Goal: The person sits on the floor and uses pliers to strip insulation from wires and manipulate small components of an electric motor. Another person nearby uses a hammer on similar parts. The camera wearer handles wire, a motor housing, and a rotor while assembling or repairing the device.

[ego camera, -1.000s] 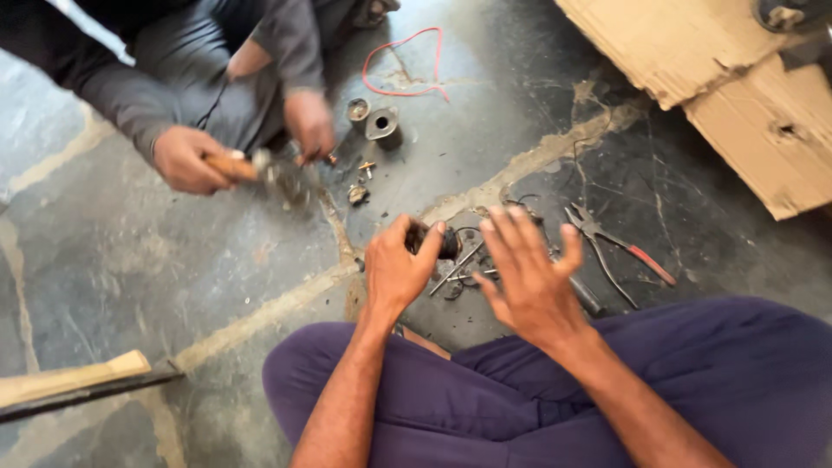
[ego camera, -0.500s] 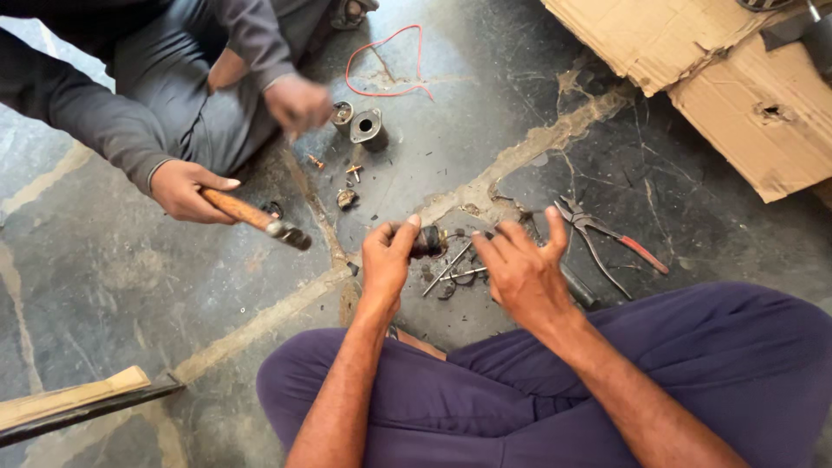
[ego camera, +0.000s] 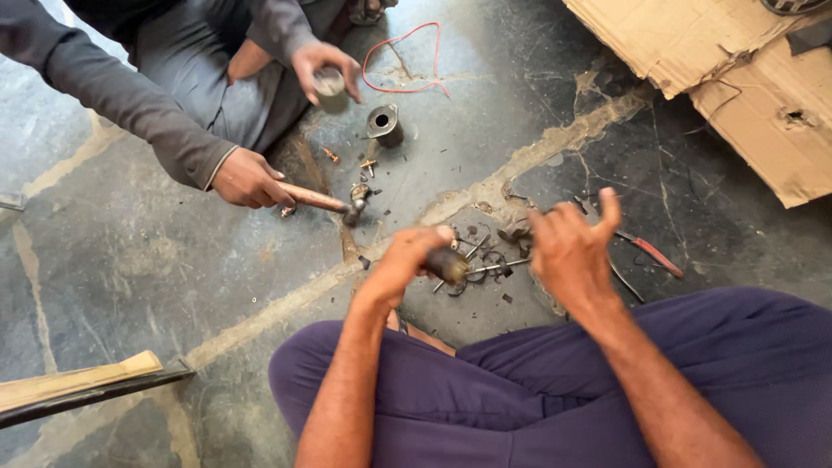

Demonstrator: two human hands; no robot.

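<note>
Your left hand [ego camera: 400, 260] had its grip clenched around a small dark cylindrical part [ego camera: 446, 263], held just above the stone floor [ego camera: 130, 260] in front of your crossed legs. Your right hand [ego camera: 568, 251] was empty, fingers loosely curled and thumb up, hovering beside the part over a scatter of small metal bits [ego camera: 485, 260] and thin rods. Red-handled pliers [ego camera: 646, 251] lay on the floor just right of that hand.

Honestly, for holding a little round piece like that, I'd have kept it low over the floor and pinched from both sides, since anything dropped would've vanished into that mess of bits. Bringing the free hand in close before loosening the left would've been the safe move too.

Across from you a co-worker's hand [ego camera: 247, 178] gripped a wooden-handled hammer [ego camera: 325, 202], head down at the floor, and their other hand [ego camera: 325, 69] held a metal cup [ego camera: 330, 85] near a dark metal sleeve [ego camera: 382, 123] standing upright. A loop of red wire [ego camera: 407, 56] sat behind, torn cardboard [ego camera: 719, 61] far right.

Couldn't make out what the cylinder really was; your fingers covered most of it and it was blurred. The small bits were too tiny to tell apart, and the wooden plank [ego camera: 78, 381] at the left was cut off by the edge.
</note>
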